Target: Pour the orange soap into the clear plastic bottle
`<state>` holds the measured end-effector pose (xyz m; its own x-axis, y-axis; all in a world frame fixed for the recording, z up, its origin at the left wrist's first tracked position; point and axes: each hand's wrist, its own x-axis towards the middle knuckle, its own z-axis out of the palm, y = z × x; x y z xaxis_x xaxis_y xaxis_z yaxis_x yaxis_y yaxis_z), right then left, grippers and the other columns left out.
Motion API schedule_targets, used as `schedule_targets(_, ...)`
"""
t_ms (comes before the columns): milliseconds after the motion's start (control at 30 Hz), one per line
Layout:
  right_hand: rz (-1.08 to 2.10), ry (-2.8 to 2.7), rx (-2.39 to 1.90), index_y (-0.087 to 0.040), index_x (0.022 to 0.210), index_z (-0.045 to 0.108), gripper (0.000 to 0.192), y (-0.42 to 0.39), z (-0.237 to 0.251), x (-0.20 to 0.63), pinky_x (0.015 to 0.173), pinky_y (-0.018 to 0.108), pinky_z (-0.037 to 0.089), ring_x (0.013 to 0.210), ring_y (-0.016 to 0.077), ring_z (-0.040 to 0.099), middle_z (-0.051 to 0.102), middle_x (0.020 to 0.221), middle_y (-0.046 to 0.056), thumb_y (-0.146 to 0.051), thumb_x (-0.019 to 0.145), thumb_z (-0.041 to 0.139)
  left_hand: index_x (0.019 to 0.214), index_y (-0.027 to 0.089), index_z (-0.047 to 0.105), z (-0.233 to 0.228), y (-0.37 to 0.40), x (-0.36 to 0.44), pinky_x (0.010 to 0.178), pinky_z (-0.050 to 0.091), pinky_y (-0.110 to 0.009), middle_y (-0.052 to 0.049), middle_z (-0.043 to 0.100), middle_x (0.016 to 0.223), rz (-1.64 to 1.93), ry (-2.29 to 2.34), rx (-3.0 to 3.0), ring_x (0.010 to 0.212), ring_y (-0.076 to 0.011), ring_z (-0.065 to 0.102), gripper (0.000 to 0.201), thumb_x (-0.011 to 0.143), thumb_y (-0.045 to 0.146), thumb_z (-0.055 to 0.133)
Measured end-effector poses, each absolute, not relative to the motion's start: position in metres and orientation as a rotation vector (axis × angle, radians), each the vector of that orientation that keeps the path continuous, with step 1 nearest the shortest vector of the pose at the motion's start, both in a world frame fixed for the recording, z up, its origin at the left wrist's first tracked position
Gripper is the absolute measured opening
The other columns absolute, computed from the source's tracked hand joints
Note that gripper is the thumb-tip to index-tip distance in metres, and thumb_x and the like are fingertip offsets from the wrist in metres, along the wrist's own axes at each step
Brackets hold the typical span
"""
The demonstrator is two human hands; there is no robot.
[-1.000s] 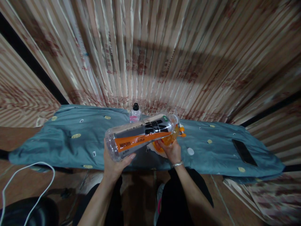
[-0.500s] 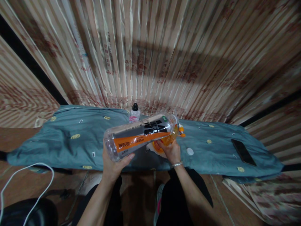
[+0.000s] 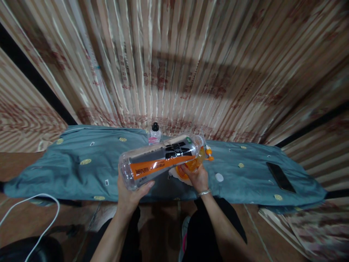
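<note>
Holding the clear bottle (image 3: 160, 160) tilted, the left hand (image 3: 128, 194) wraps its base; the right hand (image 3: 198, 178) clasps the orange container (image 3: 195, 162). Steady alignment seems needed next.

A large clear plastic bottle (image 3: 160, 159) is held on a slant, almost on its side, above the middle of the worktop (image 3: 69, 167). Its base, in the left hand (image 3: 131, 196), is nearest the front edge; its neck points right and toward the back edge. The label has an orange band, black print and a small green patch near the shoulder. Close by the neck, a see-through orange container (image 3: 196, 163) is gripped by the right hand (image 3: 199, 177), with small orange parts on its far right side. Bottle and fingers partly hide it; whether the two touch is unclear.
</note>
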<state>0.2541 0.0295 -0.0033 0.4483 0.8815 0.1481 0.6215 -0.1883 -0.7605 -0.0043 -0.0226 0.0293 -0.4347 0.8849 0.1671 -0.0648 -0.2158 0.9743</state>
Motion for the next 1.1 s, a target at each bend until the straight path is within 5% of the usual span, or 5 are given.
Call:
schedule_targets(267, 0.416, -1.272, -1.939, -0.024, 0.105, 0.07, 0.057, 0.03, -0.003, 0.255, 0.089, 0.044, 0.069, 0.11, 0.0431, 0.09, 0.091, 0.111, 0.022, -0.066, 0.074, 0.095, 0.095, 0.026, 0.073, 0.04, -0.023, 0.002, 0.117, 0.065, -0.059, -0.002, 0.079, 0.094, 1.767, 1.309, 0.991, 0.123, -0.0445, 0.082, 0.066, 0.05, 0.05, 0.115)
schedule_targets(467, 0.436, -1.283, -1.927, -0.026, 0.105, 0.07, 0.058, 0.03, -0.003, 0.257, 0.089, 0.046, 0.069, 0.108, 0.0431, 0.089, 0.091, 0.111, 0.022, -0.069, 0.074, 0.094, 0.1, 0.025, 0.073, 0.031, -0.021, -0.002, 0.115, 0.065, -0.058, -0.007, 0.084, 0.108, 1.782, 1.333, 1.02, 0.118, -0.0424, 0.083, 0.071, 0.049, 0.052, 0.115)
schedule_targets(667, 0.432, -1.265, -1.926, -0.026, 0.105, 0.071, 0.055, 0.03, -0.003, 0.255, 0.087, 0.046, 0.069, 0.108, 0.0425, 0.089, 0.091, 0.109, 0.02, -0.066, 0.076, 0.095, 0.1, 0.025, 0.074, 0.014, -0.013, -0.013, 0.117, 0.065, -0.062, -0.005, 0.081, 0.094, 1.786, 1.298, 1.05, 0.122, -0.0457, 0.083, 0.071, 0.05, 0.059, 0.112)
schedule_targets(933, 0.441, -1.266, -1.87, -0.026, 0.106, 0.072, 0.051, 0.029, -0.001, 0.253, 0.089, 0.047, 0.07, 0.109, 0.0427, 0.089, 0.091, 0.111, 0.02, -0.061, 0.078, 0.095, 0.101, 0.025, 0.073, 0.008, -0.012, -0.015, 0.116, 0.067, -0.062, -0.009, 0.086, 0.11, 1.778, 1.331, 1.066, 0.121, -0.0444, 0.084, 0.073, 0.052, 0.064, 0.111)
schedule_targets(1100, 0.445, -1.258, -1.885, -0.024, 0.109, 0.072, 0.053, 0.03, -0.003, 0.254, 0.091, 0.046, 0.069, 0.11, 0.0428, 0.089, 0.091, 0.113, 0.02, -0.058, 0.076, 0.097, 0.102, 0.025, 0.074, 0.012, -0.014, -0.013, 0.116, 0.067, -0.061, -0.006, 0.082, 0.099, 1.797, 1.312, 1.086, 0.122, -0.0451, 0.083, 0.073, 0.05, 0.059, 0.113)
